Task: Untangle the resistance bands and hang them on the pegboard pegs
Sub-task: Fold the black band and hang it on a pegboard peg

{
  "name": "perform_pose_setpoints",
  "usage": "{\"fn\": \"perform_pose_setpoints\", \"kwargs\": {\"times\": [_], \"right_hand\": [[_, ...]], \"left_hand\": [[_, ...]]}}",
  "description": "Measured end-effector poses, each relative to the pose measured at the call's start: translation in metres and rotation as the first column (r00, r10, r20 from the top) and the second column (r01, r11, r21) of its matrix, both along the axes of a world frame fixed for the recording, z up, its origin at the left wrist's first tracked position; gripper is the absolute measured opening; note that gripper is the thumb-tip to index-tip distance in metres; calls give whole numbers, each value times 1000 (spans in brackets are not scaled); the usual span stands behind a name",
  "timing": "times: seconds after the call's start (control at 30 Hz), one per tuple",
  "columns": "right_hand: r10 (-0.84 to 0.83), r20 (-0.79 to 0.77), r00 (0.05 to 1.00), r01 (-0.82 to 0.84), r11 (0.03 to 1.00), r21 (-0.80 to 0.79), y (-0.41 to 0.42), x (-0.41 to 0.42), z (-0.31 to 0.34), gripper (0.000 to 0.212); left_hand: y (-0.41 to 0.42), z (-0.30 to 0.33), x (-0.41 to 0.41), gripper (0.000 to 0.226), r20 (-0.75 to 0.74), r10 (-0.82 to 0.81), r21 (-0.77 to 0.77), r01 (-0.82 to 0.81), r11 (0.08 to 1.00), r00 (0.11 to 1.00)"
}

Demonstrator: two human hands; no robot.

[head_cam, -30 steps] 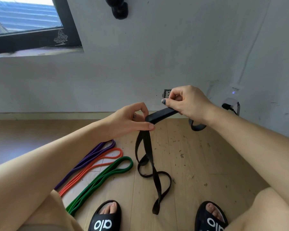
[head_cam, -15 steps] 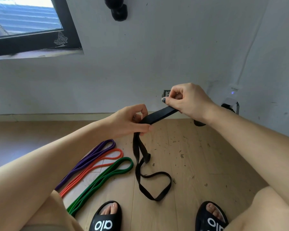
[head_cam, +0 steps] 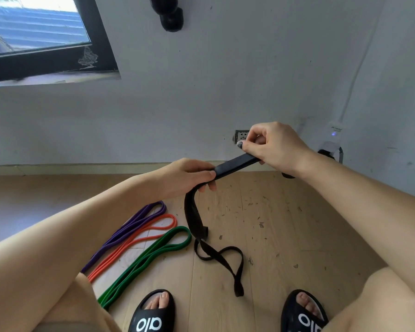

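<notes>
Head view: one person sat above a wooden floor [head_cam: 285, 236], looking down at both bare arms.
Bands, count: four in all — one black, one purple, one orange, one green.
Black band [head_cam: 236, 162]: held in the air between the two hands, a short flat stretch running from lower left to upper right; the rest dropped from the left hand, twisted, and ended in loops lying on the floor between the feet.
Left hand [head_cam: 189, 174]: clenched around the black band, thumb on top, fingers curled beneath.
Right hand [head_cam: 276, 146]: grasping the far end of the same stretch, fingers curled over it, a dark-painted thumbnail showing.
Purple band [head_cam: 130, 230]: flat on the floor, farthest left of the three.
Orange band [head_cam: 139, 242]: just beside the purple one, on its right.
Green band [head_cam: 151, 256]: right of the orange, nearest the black loops but apart from them.
Slippers, count: two black ones with white lettering, the left [head_cam: 151, 315] and the right [head_cam: 304, 315], at the near edge.
Wall [head_cam: 225, 92]: white, with one dark-framed window [head_cam: 46, 56] at far left and one socket [head_cam: 240, 136] behind the right hand.
</notes>
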State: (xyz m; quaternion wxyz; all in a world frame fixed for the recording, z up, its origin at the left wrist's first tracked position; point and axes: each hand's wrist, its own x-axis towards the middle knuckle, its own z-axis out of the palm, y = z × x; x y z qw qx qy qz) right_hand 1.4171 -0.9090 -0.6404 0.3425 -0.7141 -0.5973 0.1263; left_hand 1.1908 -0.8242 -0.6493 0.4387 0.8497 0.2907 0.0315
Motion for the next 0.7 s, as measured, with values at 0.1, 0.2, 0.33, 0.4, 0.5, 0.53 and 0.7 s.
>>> {"fn": "perform_pose_setpoints", "kwargs": {"times": [0.1,0.2,0.33,0.4,0.5,0.53,0.7], "right_hand": [[7,2,1000,-7,1000,-4,0,-1,-1,25],[11,5,1000,-11,1000,-1,0,-3,0,25],[28,10,1000,-28,999,-23,0,-5,2,24],[37,16,999,-36,996,-79,0,-7,1,24],[65,3,998,-64,982,-175,-1,-13,1,34],[79,-15,997,-80,978,-193,-1,-16,2,39],[131,-93,987,-148,965,-215,5,-45,-2,48]], "left_hand": [[-3,3,3,35,15,29,-21,-29,999,999],[-1,3,4,32,39,43,-26,-42,999,998],[2,0,4,24,16,42,2,-43,999,999],[2,0,6,25,28,55,39,-56,998,998],[2,1,8,27,36,68,82,-70,994,997],[0,1,9,27,30,59,106,-62,992,998],[-6,-2,14,32,9,60,202,-61,978,998]]}}
